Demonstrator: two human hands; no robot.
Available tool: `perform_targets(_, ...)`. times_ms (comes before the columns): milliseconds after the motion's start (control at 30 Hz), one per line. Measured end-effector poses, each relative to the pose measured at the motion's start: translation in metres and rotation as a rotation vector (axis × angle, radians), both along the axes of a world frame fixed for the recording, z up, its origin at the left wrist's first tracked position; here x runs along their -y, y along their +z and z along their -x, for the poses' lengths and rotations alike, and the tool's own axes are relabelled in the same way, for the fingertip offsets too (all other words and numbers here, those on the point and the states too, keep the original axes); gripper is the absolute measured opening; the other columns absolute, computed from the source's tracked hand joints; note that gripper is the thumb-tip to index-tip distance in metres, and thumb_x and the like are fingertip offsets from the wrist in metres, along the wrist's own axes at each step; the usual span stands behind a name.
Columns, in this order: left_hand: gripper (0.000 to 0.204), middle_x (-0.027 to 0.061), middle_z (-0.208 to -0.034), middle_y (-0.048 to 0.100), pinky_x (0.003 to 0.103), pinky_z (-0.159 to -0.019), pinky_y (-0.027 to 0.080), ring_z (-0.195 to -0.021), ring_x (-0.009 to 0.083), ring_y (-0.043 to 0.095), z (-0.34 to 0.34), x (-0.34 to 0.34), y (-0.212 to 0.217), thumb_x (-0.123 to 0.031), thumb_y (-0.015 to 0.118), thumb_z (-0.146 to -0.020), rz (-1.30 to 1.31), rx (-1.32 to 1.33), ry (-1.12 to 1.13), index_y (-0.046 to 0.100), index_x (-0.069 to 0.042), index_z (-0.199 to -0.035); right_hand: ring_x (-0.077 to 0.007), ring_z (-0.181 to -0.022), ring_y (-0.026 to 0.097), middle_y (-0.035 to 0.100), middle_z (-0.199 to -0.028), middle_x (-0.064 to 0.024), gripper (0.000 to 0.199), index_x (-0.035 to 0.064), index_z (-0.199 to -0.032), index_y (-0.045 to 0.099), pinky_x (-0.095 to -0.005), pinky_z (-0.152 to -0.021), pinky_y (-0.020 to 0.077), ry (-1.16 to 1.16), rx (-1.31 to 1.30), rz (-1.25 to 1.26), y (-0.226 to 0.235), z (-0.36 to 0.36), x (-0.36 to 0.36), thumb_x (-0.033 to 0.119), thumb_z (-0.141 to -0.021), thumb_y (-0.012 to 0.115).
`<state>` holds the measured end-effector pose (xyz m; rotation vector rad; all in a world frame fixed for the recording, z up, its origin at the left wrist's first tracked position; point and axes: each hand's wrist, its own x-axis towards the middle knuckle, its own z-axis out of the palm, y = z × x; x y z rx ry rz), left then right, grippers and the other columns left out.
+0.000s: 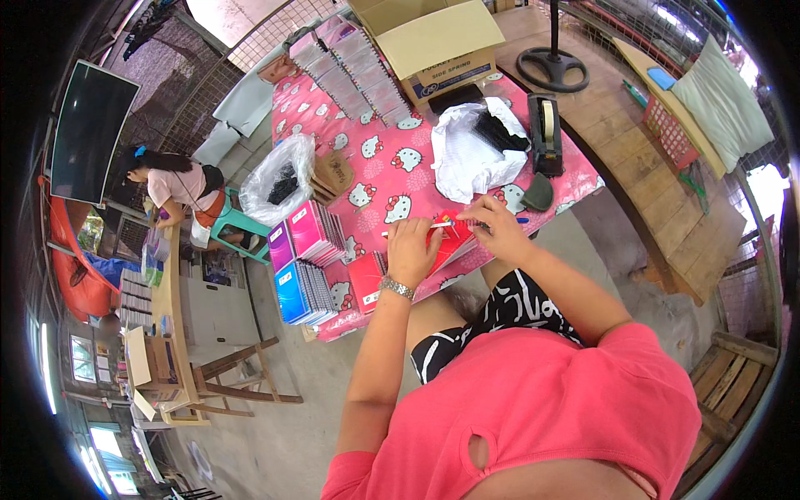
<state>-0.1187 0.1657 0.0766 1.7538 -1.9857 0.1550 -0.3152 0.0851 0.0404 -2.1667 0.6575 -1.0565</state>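
Note:
A red notebook (451, 241) lies at the near edge of the pink patterned table, between my hands. My left hand (410, 252), with a metal watch on the wrist, is closed round a slim white pen-like stick (442, 223) that lies across the notebook's top. At the notebook's far right corner my right hand (502, 231) has its fingers pinched together; a small dark thing shows at the fingertips, too small to name. Next to my left hand are more red notebooks (365, 280). Stacks of blue notebooks (302, 292), purple notebooks (282, 243) and magenta notebooks (310, 232) stand left of them.
White wrapping (457, 158) with black coils, a tape dispenser (546, 137) and a dark green pouch-like thing (538, 193) lie beyond my right hand. Behind are a cardboard box (450, 73) and notebook stacks (354, 67). A clear bag (279, 179) is at left; another person (179, 187) works farther left.

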Motion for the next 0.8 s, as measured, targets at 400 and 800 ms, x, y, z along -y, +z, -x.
perform_targets(400, 0.028, 0.013, -0.093, 0.062, 0.044, -0.09, 0.039, -0.093, 0.0304, 0.057, 0.016, 0.003, -0.007, -0.014, 0.064, -0.082, 0.087, -0.005, -0.099, 0.056, -0.005, -0.108, -0.0298, -0.086, 0.059, 0.058, -0.09, -0.0141, 0.034, 0.0084, -0.122, 0.057, -0.0382, -0.08, 0.048, 0.09, -0.121, -0.125, 0.033, 0.007, -0.001, 0.01, -0.088, 0.06)
perform_targets(800, 0.023, 0.0123, -0.092, 0.062, 0.044, -0.09, 0.039, -0.091, 0.0296, 0.058, 0.008, -0.001, -0.003, -0.015, 0.063, -0.085, 0.049, -0.045, -0.142, 0.058, -0.006, -0.105, -0.036, -0.086, 0.064, 0.065, -0.094, -0.0181, 0.028, 0.0067, -0.113, 0.057, -0.0433, -0.076, 0.0504, -0.133, -0.195, -0.324, 0.018, 0.02, 0.038, 0.022, -0.09, 0.057)
